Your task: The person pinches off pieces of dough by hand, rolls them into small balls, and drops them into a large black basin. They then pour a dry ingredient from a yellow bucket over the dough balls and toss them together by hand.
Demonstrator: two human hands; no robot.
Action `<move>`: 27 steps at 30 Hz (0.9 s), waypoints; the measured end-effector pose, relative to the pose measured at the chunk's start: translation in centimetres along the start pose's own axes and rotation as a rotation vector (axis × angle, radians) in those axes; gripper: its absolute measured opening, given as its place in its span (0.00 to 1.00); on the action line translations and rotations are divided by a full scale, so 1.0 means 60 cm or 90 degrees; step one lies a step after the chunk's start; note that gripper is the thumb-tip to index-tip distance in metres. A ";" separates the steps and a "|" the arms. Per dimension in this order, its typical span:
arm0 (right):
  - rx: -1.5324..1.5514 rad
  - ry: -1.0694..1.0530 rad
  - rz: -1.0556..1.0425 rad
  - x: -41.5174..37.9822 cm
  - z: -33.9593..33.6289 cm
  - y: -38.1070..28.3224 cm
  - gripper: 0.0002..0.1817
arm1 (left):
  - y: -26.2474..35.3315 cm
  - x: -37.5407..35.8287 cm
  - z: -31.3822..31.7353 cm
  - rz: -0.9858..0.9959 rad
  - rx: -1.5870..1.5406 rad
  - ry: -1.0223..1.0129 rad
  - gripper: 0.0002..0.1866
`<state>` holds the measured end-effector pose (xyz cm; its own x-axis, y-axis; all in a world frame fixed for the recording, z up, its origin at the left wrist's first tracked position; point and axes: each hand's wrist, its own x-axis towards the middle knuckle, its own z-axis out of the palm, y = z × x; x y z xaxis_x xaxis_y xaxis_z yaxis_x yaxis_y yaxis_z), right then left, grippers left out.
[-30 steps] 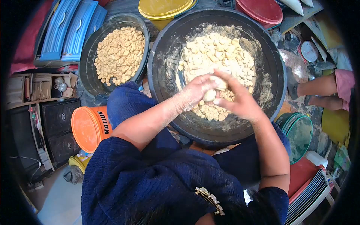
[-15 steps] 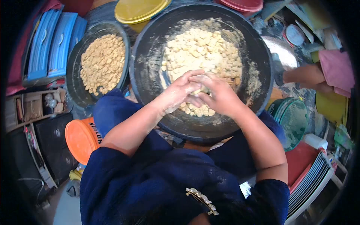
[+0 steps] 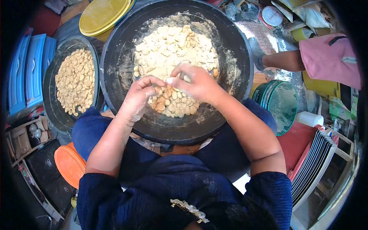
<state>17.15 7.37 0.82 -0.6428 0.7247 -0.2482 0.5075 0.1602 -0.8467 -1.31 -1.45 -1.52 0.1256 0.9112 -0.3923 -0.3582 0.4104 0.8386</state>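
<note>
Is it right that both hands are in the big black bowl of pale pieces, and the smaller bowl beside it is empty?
Not quite. In the head view the smaller bowl is full of tan pieces. Both the left hand and right hand are in the big black bowl of pale pieces.

- A smaller black basin [image 3: 51, 103] of tan pieces sits at the left.
- A yellow lid [image 3: 103, 15] lies above it.
- An orange bucket [image 3: 69, 165] stands lower left.
- Green lids [image 3: 281, 107] lean at the right.
- Blue crates [image 3: 28, 69] line the far left.

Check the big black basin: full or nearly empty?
Partly full. The basin holds a heap of pale pieces across its middle; dark floured wall shows bare all around the heap.
</note>
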 end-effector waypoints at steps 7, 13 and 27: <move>-0.124 -0.263 0.024 0.029 0.011 0.075 0.31 | -0.011 0.023 -0.029 0.028 0.117 0.174 0.08; -0.235 -0.096 0.289 0.140 0.036 0.294 0.41 | -0.051 0.058 -0.125 0.037 0.151 0.344 0.08; -0.616 -0.213 0.181 0.070 0.183 0.389 0.34 | -0.097 0.038 -0.196 -0.134 0.567 0.283 0.13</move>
<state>20.02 6.77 -25.13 -0.4794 0.6213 -0.6199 0.8097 0.5856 -0.0393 -9.84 -2.17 -11.73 -0.3134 0.7962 -0.5175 0.4736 0.6034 0.6416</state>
